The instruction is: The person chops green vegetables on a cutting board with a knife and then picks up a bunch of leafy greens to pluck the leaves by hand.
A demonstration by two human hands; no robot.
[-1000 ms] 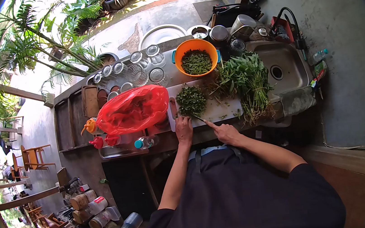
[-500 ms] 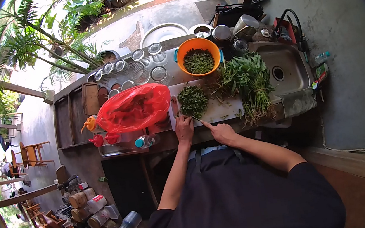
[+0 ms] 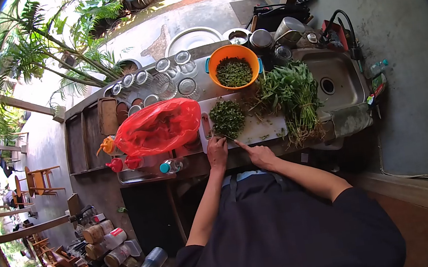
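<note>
A white cutting board (image 3: 269, 126) carries a heap of chopped leafy greens (image 3: 227, 118). My right hand (image 3: 260, 156) is wrapped round a knife (image 3: 231, 139), its index finger stretched along it and the narrow dark blade pointing left at the heap's near edge. Close to the blade tip, my left hand (image 3: 218, 151) has its fingers curled together at the board's front edge; what they pinch is too small to make out. To the right lies a large bundle of uncut leafy stems (image 3: 300, 104) with roots toward me. Behind the board stands an orange basin (image 3: 230, 50) partly filled with cut greens.
A red plastic bag (image 3: 157, 129) bulges left of the board, with sauce bottles (image 3: 111, 145) and a blue-capped bottle (image 3: 173, 165) around it. Several glass jars (image 3: 187, 87) stand behind. At right is a steel sink (image 3: 346, 98) with a cloth (image 3: 351, 119) on its front edge.
The whole view has shifted very slightly. Both hands stay at the heap's near edge, the knife in nearly the same place; no clear movement of other things shows.
</note>
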